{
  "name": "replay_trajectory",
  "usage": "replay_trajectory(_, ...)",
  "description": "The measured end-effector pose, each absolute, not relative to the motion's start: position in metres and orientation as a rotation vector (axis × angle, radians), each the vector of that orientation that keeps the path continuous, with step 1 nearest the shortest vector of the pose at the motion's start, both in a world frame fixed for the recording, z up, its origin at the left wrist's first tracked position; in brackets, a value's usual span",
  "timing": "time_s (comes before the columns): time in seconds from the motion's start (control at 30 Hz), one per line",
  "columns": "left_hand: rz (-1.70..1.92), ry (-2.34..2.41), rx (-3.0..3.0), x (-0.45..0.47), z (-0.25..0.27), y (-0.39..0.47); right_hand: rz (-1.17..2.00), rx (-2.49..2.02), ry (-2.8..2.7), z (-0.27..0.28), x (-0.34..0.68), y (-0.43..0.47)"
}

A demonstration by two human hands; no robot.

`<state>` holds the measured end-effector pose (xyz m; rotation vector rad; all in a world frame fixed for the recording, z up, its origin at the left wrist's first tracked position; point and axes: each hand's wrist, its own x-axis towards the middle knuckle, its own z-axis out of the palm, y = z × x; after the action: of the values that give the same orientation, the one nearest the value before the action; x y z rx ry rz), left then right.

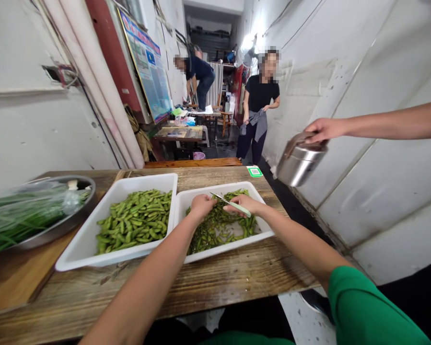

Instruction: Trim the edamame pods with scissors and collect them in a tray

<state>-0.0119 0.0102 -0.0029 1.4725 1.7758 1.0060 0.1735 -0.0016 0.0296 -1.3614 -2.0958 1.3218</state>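
The right hand [249,205] grips a cutting tool [241,209] by its pale green handle, fingers wrapped around it, with the metal blade pointing toward the left hand [202,206]. The left hand's fingers are drawn narrow beside the blade tip; whether a pod sits between them cannot be told. Both hands are above the right tray [229,246], where green pods [250,226] and small trimmings lie. Just beside it on the wooden table [237,275], the left tray [103,261] holds a heap of larger-looking pods [138,220]. Farther left stands a metal bowl [91,190] of bagged green stalks [19,223]. At right, another person's hand [321,130] carries a metal container [303,163].
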Motion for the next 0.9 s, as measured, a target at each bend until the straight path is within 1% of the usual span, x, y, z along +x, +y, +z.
replay_trajectory(0.1,1.01,1.796,1.481,-0.011,-0.002,0.01,1.378,-1.337,-2.04,0.032,0.172,-0.003)
replay_trajectory(0.47,0.969,1.797,1.522,-0.01,0.002,0.006,1.374,-1.287,-2.011,0.025,0.171,0.0)
replay_trajectory(0.7,0.917,1.685,1.245,-0.009,0.006,0.001,1.347,-1.283,-2.09,0.024,0.176,0.001)
replay_trajectory(0.77,0.968,1.602,1.129,-0.009,0.01,0.0,1.424,-1.276,-2.069,0.026,0.177,0.0)
replay_trajectory(0.9,1.145,1.295,0.927,-0.011,0.022,0.0,1.725,-1.274,-1.933,0.027,0.179,0.001)
